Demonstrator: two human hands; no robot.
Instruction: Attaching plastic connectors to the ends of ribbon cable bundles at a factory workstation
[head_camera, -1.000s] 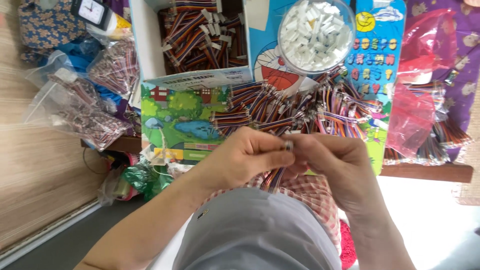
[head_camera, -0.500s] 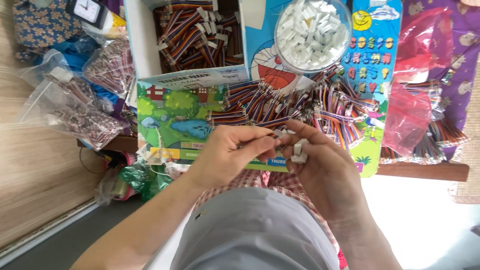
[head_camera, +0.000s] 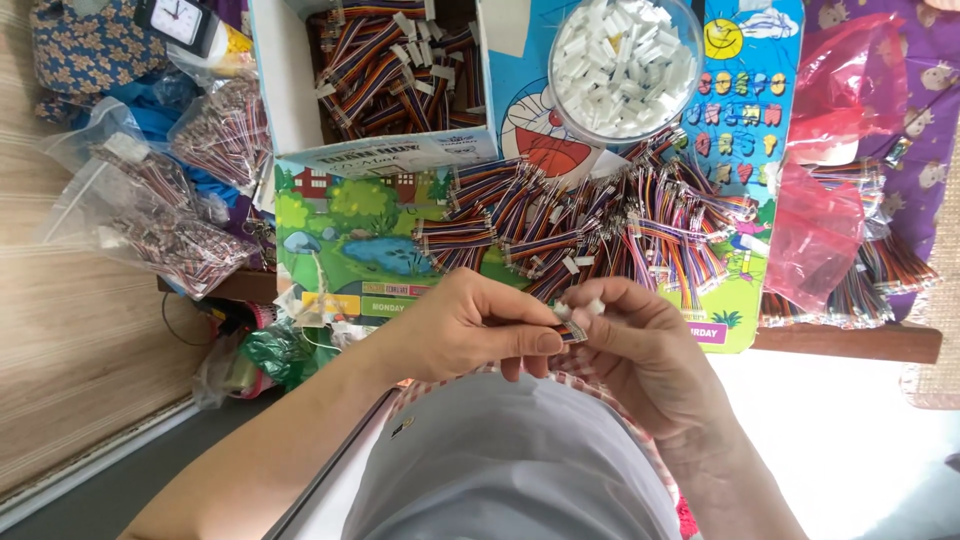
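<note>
My left hand (head_camera: 470, 330) and my right hand (head_camera: 640, 345) meet close to my body, just below the table's near edge. Between their fingertips sits a short multicoloured ribbon cable (head_camera: 568, 332) with a small white plastic connector (head_camera: 592, 306) at its end. The left thumb and forefinger pinch the cable; the right fingers hold the connector end. Just beyond the hands lies a pile of the same striped cables (head_camera: 600, 225) on a colourful cartoon-printed mat (head_camera: 350, 240).
A clear bowl of white connectors (head_camera: 625, 62) stands at the far side. A white box (head_camera: 290, 80) holds more cables. Clear bags of parts (head_camera: 150, 215) lie left, red bags (head_camera: 815, 235) right, a small clock (head_camera: 180, 20) at top left.
Both hands stayed pressed together and slid slightly lower and nearer my body. The fingers shifted on the cable and the white connector, now at the right fingertips.
</note>
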